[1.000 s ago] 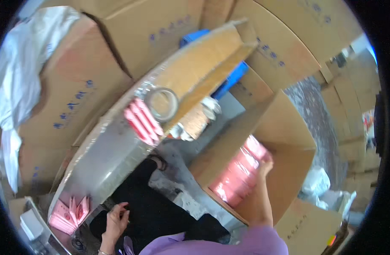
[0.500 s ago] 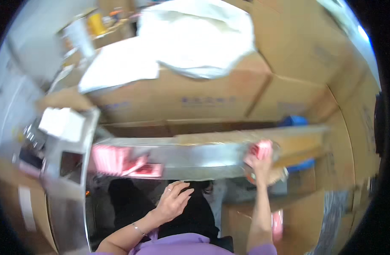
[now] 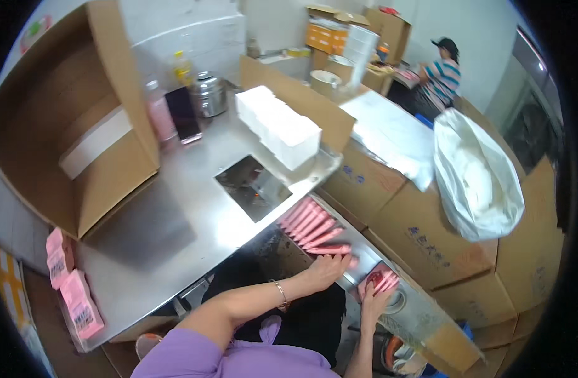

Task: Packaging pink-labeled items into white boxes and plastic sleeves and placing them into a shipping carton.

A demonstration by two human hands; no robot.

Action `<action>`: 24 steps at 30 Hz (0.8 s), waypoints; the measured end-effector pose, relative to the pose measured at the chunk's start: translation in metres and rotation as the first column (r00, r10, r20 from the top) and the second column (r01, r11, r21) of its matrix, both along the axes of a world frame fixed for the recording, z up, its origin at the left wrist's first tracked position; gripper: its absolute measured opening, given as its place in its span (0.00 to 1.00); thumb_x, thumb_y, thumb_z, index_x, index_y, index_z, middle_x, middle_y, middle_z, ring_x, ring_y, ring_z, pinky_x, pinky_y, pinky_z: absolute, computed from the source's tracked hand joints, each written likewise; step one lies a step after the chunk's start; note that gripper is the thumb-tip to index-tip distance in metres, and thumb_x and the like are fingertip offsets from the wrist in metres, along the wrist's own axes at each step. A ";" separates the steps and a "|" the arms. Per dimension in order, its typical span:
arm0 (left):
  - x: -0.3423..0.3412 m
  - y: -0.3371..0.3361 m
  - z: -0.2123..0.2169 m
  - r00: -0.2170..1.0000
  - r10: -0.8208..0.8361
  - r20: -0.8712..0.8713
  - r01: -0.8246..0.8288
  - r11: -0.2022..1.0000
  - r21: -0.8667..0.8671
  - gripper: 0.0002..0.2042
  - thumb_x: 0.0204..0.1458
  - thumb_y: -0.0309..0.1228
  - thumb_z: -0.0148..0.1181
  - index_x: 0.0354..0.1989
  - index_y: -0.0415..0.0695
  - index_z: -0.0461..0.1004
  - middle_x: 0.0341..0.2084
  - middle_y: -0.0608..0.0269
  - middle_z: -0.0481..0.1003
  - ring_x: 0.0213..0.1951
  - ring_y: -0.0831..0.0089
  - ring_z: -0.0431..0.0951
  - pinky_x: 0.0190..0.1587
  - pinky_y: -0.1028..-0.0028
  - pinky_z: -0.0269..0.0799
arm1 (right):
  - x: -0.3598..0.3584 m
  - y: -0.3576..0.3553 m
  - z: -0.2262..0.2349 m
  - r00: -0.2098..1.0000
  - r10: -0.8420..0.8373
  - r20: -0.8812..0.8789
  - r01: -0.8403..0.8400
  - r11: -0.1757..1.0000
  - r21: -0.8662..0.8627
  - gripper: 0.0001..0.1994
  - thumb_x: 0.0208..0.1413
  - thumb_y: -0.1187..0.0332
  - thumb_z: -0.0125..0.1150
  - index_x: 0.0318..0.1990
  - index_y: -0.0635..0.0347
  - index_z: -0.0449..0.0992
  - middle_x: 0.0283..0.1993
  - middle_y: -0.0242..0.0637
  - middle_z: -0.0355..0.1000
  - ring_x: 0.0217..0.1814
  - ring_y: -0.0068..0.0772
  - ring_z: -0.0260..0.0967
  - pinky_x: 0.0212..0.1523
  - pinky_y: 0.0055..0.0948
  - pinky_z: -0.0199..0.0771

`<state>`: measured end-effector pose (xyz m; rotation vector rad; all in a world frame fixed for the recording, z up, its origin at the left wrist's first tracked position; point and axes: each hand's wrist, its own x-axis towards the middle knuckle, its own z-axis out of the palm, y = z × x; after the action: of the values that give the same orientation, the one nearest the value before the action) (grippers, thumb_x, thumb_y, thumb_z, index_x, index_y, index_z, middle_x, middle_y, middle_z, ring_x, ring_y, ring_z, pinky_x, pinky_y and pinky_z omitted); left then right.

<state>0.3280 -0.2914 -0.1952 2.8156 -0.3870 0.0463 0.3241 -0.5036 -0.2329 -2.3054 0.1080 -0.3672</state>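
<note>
Pink packets [image 3: 314, 228] now sit in a row on the steel table [image 3: 175, 220]; I see my left hand [image 3: 327, 269] flat, fingers spread beside them, right hand [image 3: 374, 296] gripping 1 more bundle [image 3: 380, 280], moved over from the carton.

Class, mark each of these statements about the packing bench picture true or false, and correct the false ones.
1. The left hand rests on a row of pink packets lying on the steel shelf. True.
2. The right hand is empty. False: it holds a few pink packets.
3. The stack of white sheets stands on the floor. False: it stands on the steel table.
4. A large open cardboard box sits on the table's left part. True.
5. The white plastic bag lies on top of cardboard boxes. True.
6. A second person stands right beside the left hand. False: that person is far off at the back.
</note>
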 end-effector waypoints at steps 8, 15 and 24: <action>-0.159 0.103 0.056 0.815 0.358 0.455 -0.053 0.829 -0.557 0.21 0.50 0.19 0.61 0.55 0.38 0.73 0.47 0.48 0.77 0.49 0.52 0.79 0.51 0.58 0.76 | -0.006 0.067 0.040 0.896 0.444 -0.026 -0.428 0.877 0.220 0.22 0.63 0.68 0.60 0.61 0.69 0.69 0.49 0.46 0.75 0.46 0.35 0.72 0.50 0.31 0.72; -0.390 0.251 0.113 0.135 0.791 0.596 -0.905 0.344 -0.252 0.15 0.51 0.21 0.58 0.49 0.37 0.74 0.43 0.44 0.77 0.45 0.45 0.76 0.48 0.55 0.73 | -0.015 0.128 0.071 0.694 0.702 0.160 -0.712 0.702 0.012 0.09 0.64 0.76 0.58 0.49 0.72 0.77 0.41 0.42 0.78 0.41 0.29 0.73 0.44 0.26 0.74; -0.489 0.262 0.074 -0.472 0.813 0.340 -0.861 -0.509 0.021 0.31 0.56 0.56 0.56 0.61 0.47 0.72 0.51 0.40 0.73 0.54 0.43 0.72 0.57 0.49 0.67 | -0.019 0.190 0.112 0.416 0.868 0.271 -0.886 0.454 -0.095 0.08 0.58 0.80 0.61 0.45 0.67 0.80 0.37 0.45 0.78 0.39 0.39 0.77 0.39 0.31 0.76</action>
<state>-0.1610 -0.0290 -0.1217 2.0754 2.5490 0.6379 0.3055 -0.3132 -0.1211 -1.8700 -1.2139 -0.1108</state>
